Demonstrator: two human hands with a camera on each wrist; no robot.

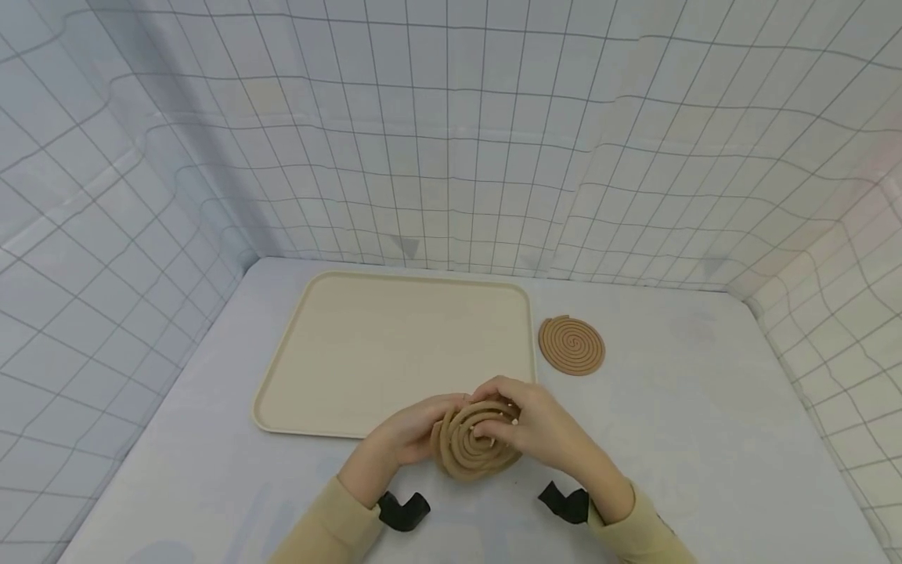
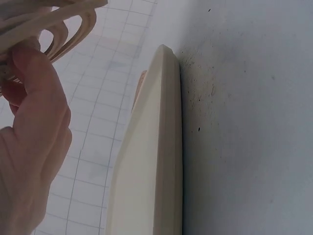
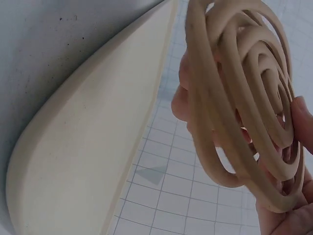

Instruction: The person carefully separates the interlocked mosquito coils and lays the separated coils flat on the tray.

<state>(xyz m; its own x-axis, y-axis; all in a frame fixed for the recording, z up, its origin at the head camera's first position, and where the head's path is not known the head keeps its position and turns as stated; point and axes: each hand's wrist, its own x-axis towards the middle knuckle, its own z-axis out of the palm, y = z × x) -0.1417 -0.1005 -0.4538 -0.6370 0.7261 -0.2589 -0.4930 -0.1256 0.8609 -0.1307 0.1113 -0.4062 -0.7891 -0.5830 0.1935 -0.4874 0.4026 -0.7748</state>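
A tan spiral mosquito coil (image 1: pixel 465 462) is held up off the table near the tray's front right corner, its rings spread apart with gaps between them. My left hand (image 1: pixel 412 431) grips its left edge; the left wrist view shows the left thumb against the rings. With the thumb on the front face and fingers over the far edge, my right hand (image 1: pixel 550 431) pinches the coil on its right side. In the right wrist view the loosened rings of the coil (image 3: pixel 230 98) stand steeply tilted, and fingers show behind them.
A cream tray (image 1: pixel 395 352) with a raised rim lies behind the hands. Right of it, a second, brown coil (image 1: pixel 571 345) lies flat on the white table (image 1: pixel 676 439). Grid-patterned sheets (image 1: pixel 479 157) enclose the table at the back and both sides. Black pieces (image 1: pixel 405 513) sit at both wrists.
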